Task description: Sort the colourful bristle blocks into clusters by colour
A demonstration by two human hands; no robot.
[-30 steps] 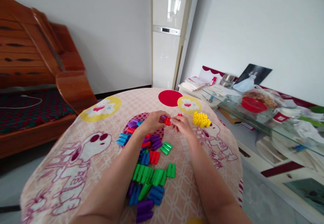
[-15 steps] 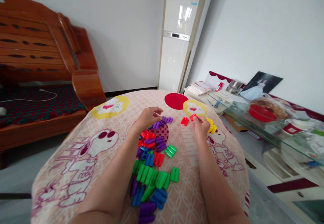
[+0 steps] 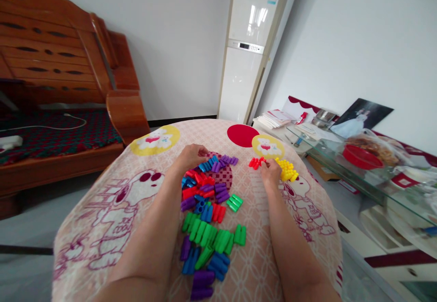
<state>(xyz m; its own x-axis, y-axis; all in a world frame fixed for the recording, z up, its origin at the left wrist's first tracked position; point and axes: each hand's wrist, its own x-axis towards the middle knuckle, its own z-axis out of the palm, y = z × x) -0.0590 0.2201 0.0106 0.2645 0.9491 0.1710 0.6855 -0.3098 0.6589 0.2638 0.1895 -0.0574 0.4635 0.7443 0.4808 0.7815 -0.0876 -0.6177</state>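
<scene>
My right hand [image 3: 272,172] has its fingers closed on a small red plastic building piece [image 3: 262,160], which sits against other red pieces [image 3: 253,163] at the right of the table. Just beyond it lies a group of yellow pieces [image 3: 288,171]. Over the far end of the mixed pile, my left hand [image 3: 193,156] hovers with thumb and fingers slightly apart. Beside its fingertips are blue pieces [image 3: 208,164] and a row of purple pieces [image 3: 228,160]. The left forearm hides part of the pile. Green pieces [image 3: 205,231] lie between the forearms.
A patterned cloth covers the round table [image 3: 252,256]. To the left stands a wooden bench [image 3: 126,110]. A glass-topped cabinet [image 3: 327,165] on the right bears a red bowl [image 3: 362,157], papers and a photo. A tall white air conditioner [image 3: 241,83] stands behind.
My right hand has brought the red piece down beside the other red ones. My left hand has drawn back slightly toward the blue pieces. The view has shifted a little left.
</scene>
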